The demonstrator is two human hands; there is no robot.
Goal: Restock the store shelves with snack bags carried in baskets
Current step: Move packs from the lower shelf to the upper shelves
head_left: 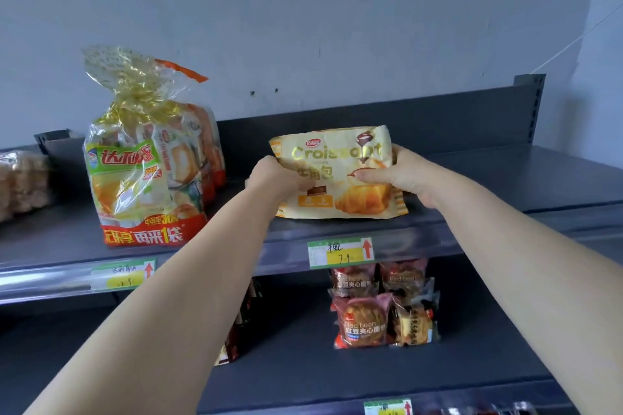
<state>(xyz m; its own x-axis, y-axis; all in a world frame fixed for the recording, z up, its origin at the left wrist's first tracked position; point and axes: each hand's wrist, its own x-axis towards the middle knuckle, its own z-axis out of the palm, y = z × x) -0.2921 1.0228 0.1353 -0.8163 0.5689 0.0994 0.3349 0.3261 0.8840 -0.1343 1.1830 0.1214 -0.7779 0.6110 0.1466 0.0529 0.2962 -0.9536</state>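
I am observing a tied bread bag (148,175) standing at the left of the top shelf (505,209). My left hand (279,180) and right hand (401,175) are both gripping the croissant bag (337,175), its base resting on that shelf.

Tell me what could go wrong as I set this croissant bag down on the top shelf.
1. The croissant bag sits near the front lip of the top shelf; released there, it might tip forward and off.
2. It is gripped by the left hand and right hand at its ends; squeezing could crush the pastry.
3. The tall bread bag stands close to the left; a careless left elbow could topple it.
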